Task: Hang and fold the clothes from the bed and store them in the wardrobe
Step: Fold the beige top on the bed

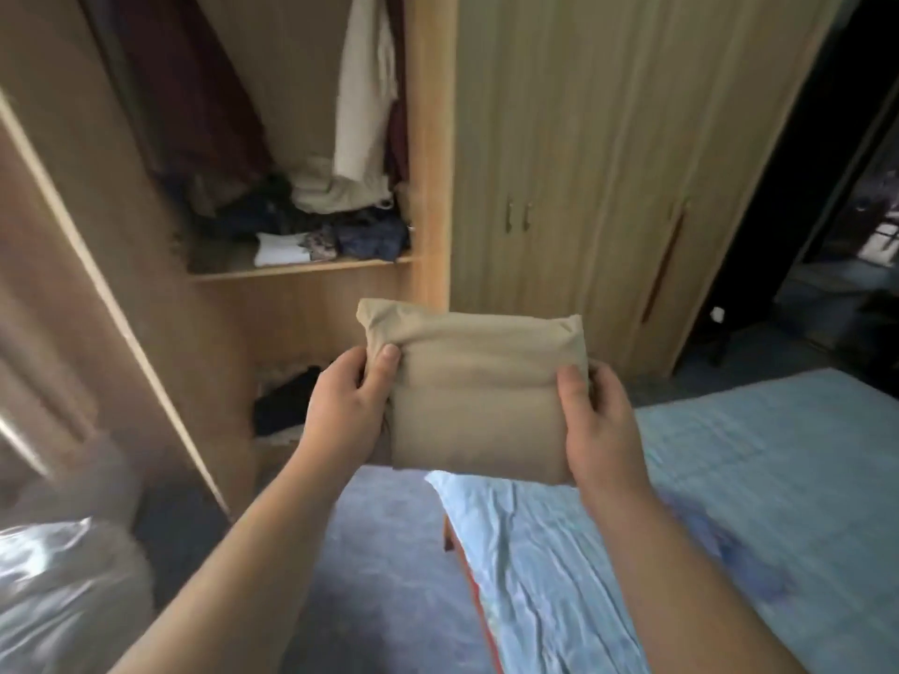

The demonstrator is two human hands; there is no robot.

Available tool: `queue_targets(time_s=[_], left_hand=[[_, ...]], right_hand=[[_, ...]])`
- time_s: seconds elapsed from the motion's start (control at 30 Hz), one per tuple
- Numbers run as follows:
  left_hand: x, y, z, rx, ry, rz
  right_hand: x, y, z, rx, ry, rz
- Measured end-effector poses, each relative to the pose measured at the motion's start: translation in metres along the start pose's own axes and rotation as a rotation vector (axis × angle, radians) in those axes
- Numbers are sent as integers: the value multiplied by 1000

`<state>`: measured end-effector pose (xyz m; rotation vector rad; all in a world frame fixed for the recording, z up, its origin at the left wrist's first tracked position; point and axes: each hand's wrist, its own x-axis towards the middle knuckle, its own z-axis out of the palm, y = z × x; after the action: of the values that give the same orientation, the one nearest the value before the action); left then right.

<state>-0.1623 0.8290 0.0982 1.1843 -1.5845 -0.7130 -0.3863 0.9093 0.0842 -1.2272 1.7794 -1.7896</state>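
Thumbs pinch the folded tan garment (469, 396) from above, left hand (348, 411) at its left edge, right hand (596, 420) at its right. It is held above the bed (729, 479) corner, long axis roughly left-to-right, rolled far edge facing the open wardrobe (301, 270).

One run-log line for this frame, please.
stage: folded, not yet stored | left hand: grips folded beige garment | right hand: grips it | wardrobe: open, shelf holds clothes
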Motion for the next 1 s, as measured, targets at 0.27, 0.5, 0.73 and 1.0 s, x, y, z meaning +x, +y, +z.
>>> queue_targets(time_s=[0.27, 0.5, 0.73, 1.0], left_hand=[[73, -80, -94, 35, 247, -108], [168, -125, -86, 88, 346, -115], [302, -166, -38, 121, 421, -142], [423, -211, -18, 163, 481, -220]], right_hand=[[49, -15, 166, 51, -279, -40], [134, 19, 263, 92, -330, -60], [273, 57, 338, 102, -437, -111], [383, 81, 434, 81, -494, -121]])
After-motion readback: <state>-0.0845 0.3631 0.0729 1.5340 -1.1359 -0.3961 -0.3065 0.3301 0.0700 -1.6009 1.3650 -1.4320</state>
